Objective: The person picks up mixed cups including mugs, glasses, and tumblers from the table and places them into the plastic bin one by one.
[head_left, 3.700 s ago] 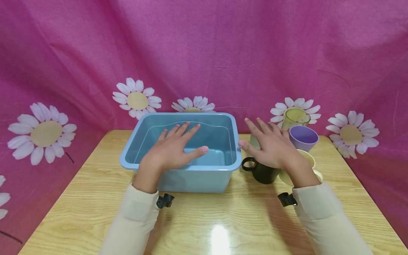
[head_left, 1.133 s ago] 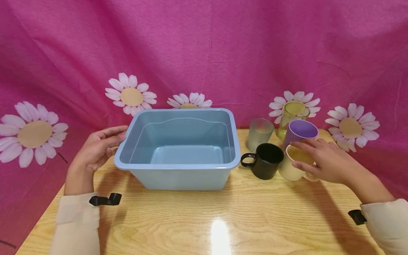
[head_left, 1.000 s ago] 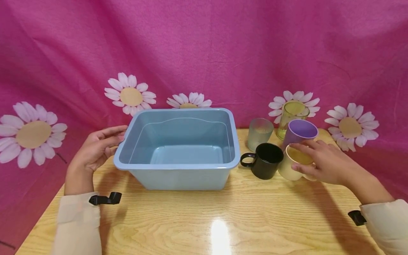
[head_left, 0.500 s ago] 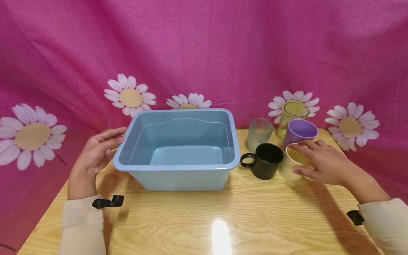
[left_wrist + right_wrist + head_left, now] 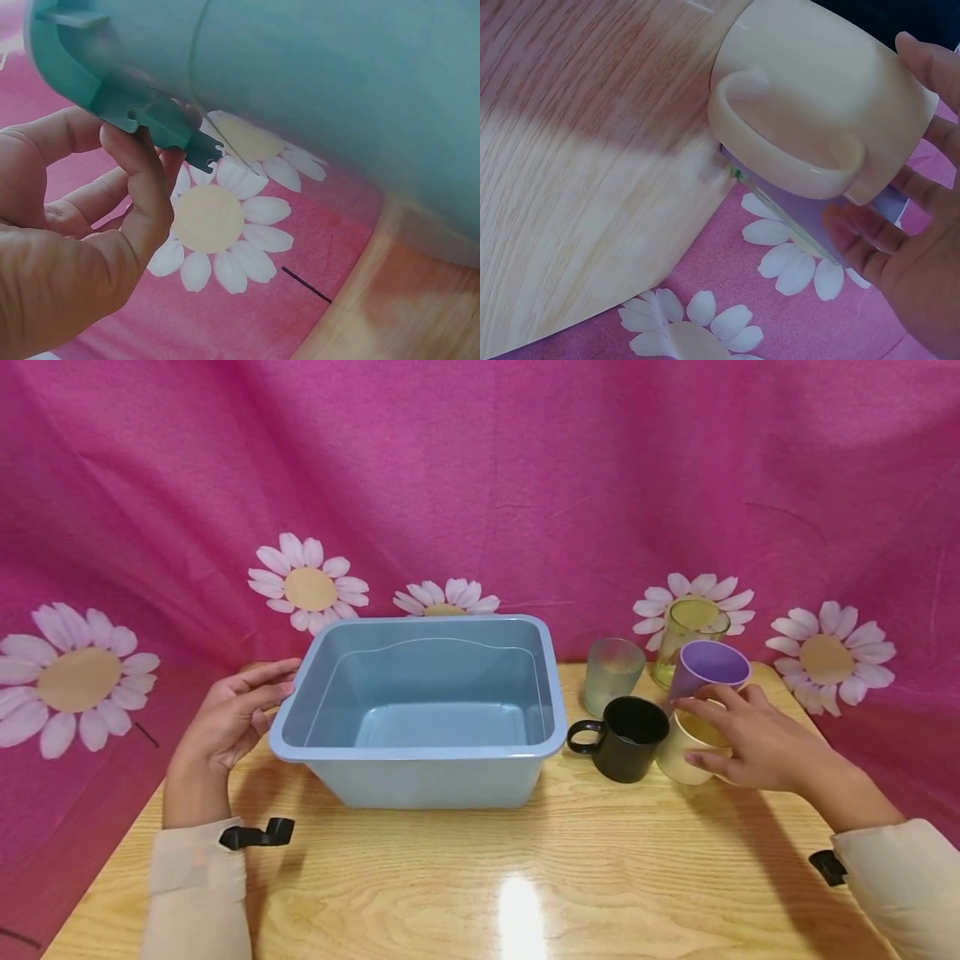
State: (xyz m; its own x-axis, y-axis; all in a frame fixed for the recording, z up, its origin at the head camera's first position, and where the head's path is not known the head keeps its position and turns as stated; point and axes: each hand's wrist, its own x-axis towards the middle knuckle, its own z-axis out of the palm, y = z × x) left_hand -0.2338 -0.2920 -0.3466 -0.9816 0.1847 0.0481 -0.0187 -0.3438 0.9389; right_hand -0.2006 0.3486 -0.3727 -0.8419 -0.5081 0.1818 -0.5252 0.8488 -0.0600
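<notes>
At the left end of the blue plastic basin (image 5: 427, 785), my left hand (image 5: 221, 718) pinches the rim between thumb and fingers. The left wrist view shows the thumb against the rim's green-looking underside (image 5: 120, 105), with fingertips partly hidden behind it. My right hand (image 5: 772, 747) hovers around the mouth of a cream mug (image 5: 681, 758), its fingers spread along the far side and its thumb at the near side. In the right wrist view the mug's handle (image 5: 780, 161) faces the camera, and the fingers curve loosely about the rim. The mug stands upright on the table.
Left of the cream mug stands a black mug (image 5: 628, 752), its handle towards the basin. Behind are a frosted glass (image 5: 611, 681), a purple cup (image 5: 712, 664) and a yellow-green glass (image 5: 671, 647). The wooden table (image 5: 420, 885) meets a pink daisy-print cloth (image 5: 480, 485).
Both hands were spread flat over the basin and cups at first. The left moved out to the basin's left rim, the right to the cream mug. Lately the right fingers shifted slightly.
</notes>
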